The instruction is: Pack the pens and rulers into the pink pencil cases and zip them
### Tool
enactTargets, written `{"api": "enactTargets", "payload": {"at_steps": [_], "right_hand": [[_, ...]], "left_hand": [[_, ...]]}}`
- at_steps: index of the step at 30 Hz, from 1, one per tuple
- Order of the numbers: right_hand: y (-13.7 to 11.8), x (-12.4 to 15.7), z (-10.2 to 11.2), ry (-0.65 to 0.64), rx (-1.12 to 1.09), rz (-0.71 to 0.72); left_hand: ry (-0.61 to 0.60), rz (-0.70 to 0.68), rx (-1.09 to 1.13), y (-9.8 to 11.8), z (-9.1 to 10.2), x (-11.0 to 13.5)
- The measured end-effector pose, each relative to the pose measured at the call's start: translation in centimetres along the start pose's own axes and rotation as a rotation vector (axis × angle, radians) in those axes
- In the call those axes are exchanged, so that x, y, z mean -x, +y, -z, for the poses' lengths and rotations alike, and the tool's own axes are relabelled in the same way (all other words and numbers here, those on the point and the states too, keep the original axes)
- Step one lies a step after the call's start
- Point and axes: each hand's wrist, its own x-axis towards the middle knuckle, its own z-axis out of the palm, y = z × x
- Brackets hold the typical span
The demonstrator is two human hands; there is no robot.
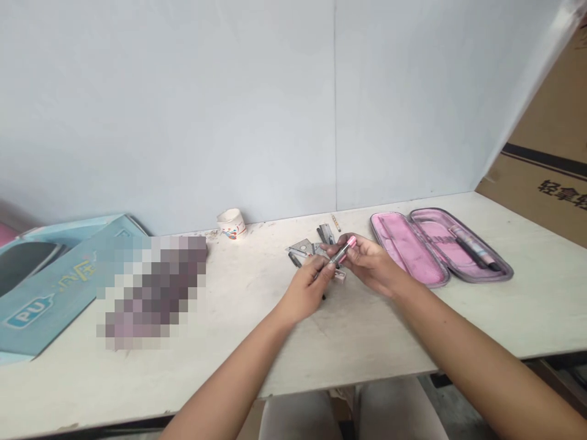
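Both hands meet on a dark pen with a pink end (pixel 340 251), held slanting above the table. My left hand (pixel 310 284) is closed around its lower body. The thumb and fingers of my right hand (pixel 372 263) pinch near the pink end. Beneath and behind the hands lies a small pile of stationery, including clear rulers (pixel 300 247) and dark pens, partly hidden by my fingers. Close to my right forearm is an open pencil case (pixel 409 276) with a pink lining. One dark-tipped pen (pixel 477 252) rests in its right half.
A white paper cup (pixel 232 224) stands near the back wall. Farther left are a pixelated, blurred-out object (pixel 156 293) and a light-blue box (pixel 59 293). A small patterned stick (pixel 336 222) lies behind the pile. Brown cardboard boxes (pixel 541 183) stand at the right.
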Motion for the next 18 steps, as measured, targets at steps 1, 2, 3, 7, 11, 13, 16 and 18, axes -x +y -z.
{"api": "enactTargets", "payload": {"at_steps": [1,2,3,7,11,13,16,18], "right_hand": [[0.0,0.0,-0.3,0.011,-0.049,-0.005],[-0.1,-0.1,-0.5,0.023,-0.068,-0.018],[-0.2,0.0,-0.7,0.039,-0.055,-0.027],[-1.8,0.6,-0.5,0.158,0.205,0.035],[-4.8,2.0,2.3,0.361,0.582,0.188],[-6.6,2.8,4.9,0.488,0.851,0.304],[-8.8,4.4,9.6,0.697,1.276,0.423],[-9.7,5.6,12.5,0.832,1.511,0.37]], "left_hand": [[-0.029,0.071,0.178,0.1,-0.3,-0.1],[-0.05,0.141,0.344,0.3,-0.6,-0.3],[-0.056,0.203,0.483,0.6,-1.0,-0.6],[0.03,0.319,0.786,2.5,-3.1,-3.0],[0.001,0.26,0.934,5.3,-6.6,-6.8],[-0.055,0.201,0.848,6.3,-8.8,-8.7],[-0.074,0.027,0.39,6.9,-11.9,-11.2],[-0.053,-0.095,-0.019,6.8,-13.6,-12.1]]}}
